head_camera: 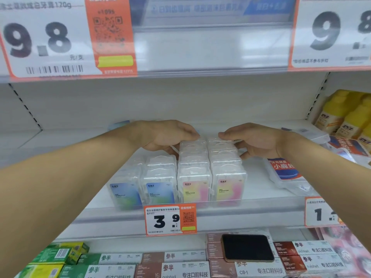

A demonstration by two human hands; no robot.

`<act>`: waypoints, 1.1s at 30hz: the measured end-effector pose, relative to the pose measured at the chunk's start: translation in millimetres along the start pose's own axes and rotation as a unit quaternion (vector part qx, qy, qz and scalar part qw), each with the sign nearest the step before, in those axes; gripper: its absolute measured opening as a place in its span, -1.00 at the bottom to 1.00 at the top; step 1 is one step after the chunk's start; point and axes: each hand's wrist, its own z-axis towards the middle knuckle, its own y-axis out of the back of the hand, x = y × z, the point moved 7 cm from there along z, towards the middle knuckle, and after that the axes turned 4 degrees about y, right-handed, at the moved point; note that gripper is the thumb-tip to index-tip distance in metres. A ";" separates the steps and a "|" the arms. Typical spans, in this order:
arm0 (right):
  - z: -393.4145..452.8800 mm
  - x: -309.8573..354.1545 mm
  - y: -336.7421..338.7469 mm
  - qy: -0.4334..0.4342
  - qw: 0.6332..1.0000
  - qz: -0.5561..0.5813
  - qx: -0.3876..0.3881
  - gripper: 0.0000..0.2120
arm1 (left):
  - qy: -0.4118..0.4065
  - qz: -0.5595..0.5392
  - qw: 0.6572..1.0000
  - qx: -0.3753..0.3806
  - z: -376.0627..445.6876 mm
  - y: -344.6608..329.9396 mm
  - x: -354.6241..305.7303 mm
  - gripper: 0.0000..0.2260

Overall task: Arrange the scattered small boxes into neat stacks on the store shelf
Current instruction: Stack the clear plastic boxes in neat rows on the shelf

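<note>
- Head camera view looked forward and down at a white store shelf (261, 209), with both bare forearms reaching in from the bottom corners.
- Four rows of small clear plastic boxes stood side by side at the middle of the shelf, running from the front lip toward the back.
- The two left rows of blue-labelled boxes (158, 185) sat lower; their front labels were blue fading to green.
- The two right rows of pink-and-yellow-labelled boxes (210, 177) stood taller and reached farther back, with front labels pink and yellow.
- The left hand (166, 135) was cupped, fingers together and curved, against the left side of the back end of the taller rows, its fingertips over the rearmost box.
- The right hand (253, 140) mirrored it on the right side, fingers together, thumb low against the boxes' side.
- Between them the two hands bracketed the rear of the pink-and-yellow rows; whether either hand actually gripped a box could not be told.
- An orange-and-white price tag (170, 219) reading 3.9 hung on the shelf's front rail, just below the boxes.
- To the right lay a flat clear pack with a red and blue label (285, 169), apart from the rows.
- Yellow bottles (345, 115) stood at the far right edge.
- A black phone (248, 247) rested face up on boxed goods on the shelf below.
- Green cartons (58, 255) filled the lower left corner.
- Large blurred 9.8 price signs (40, 39) hung across the top.
</note>
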 end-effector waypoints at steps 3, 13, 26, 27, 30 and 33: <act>-0.3 0.2 -0.1 -0.008 1.000 -0.004 0.002 -0.63 | -0.005 0.005 1.000 0.001 -1.2 -1.4 -0.7 -0.78; -1.6 0.5 -2.2 -0.022 1.000 -0.007 0.005 -0.71 | -0.038 0.018 0.999 -0.030 -1.1 -2.1 -2.2 -0.76; 21.8 46.9 16.5 0.008 0.990 -0.114 -0.086 -0.59 | -0.121 0.045 0.936 -0.329 -25.0 81.0 3.2 -0.85; 31.3 59.0 12.4 0.024 0.982 -0.162 -0.094 -0.66 | -0.105 0.072 0.922 -0.366 -29.7 96.7 12.1 -0.84; 67.8 87.2 -14.1 0.042 0.945 -0.315 -0.074 -0.70 | -0.026 0.180 0.885 -0.428 -37.7 126.5 53.2 -0.78; 98.1 90.6 -37.2 -0.002 0.916 -0.400 -0.030 -0.49 | -0.025 0.185 0.895 -0.406 -33.2 128.4 91.7 -0.79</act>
